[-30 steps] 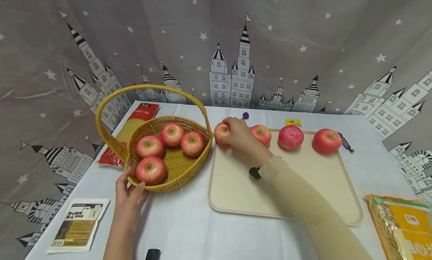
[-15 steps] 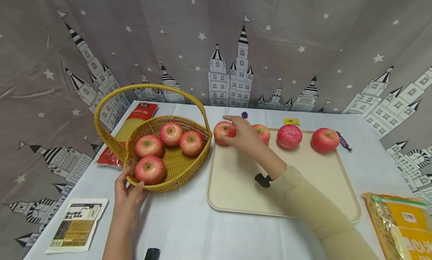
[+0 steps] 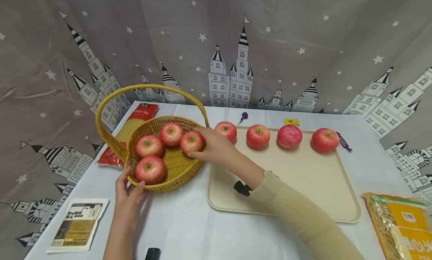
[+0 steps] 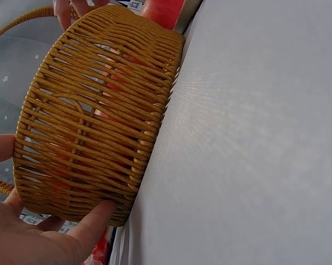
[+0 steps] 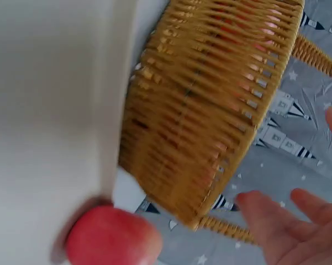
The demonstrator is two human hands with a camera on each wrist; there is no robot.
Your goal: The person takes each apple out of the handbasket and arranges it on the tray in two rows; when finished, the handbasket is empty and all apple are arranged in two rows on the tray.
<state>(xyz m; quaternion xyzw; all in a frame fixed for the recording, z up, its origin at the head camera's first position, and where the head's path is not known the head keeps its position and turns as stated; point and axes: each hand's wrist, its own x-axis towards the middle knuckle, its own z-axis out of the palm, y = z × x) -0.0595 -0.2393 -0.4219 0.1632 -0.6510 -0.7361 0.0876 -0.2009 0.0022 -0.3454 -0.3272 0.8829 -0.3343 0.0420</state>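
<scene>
The basket sits on the tabletop at about 10 o'clock from the tray, its rim just beside the tray's left edge. I see four apples in it; the one nearest the tray, the right apple, is where my right hand reaches over the rim. The fingers spread around that apple and touch it at top and bottom, relaxed rather than clenched, so I read the hand as released, not yet gripping. In the right wrist view the fingers show spread and loose beyond the basket wall.

My left hand rests at 6 o'clock of the basket, thumb and fingers pressed against the woven wall; the left wrist view shows a finger laid straight along the basket's base, not curled around it.

Four more apples stand in a row along the tray's far edge, the leftmost just at 1 o'clock from my right hand. A red packet lies behind the basket, a flat pouch at 7 o'clock, and a yellow bag at the tabletop's right edge.
</scene>
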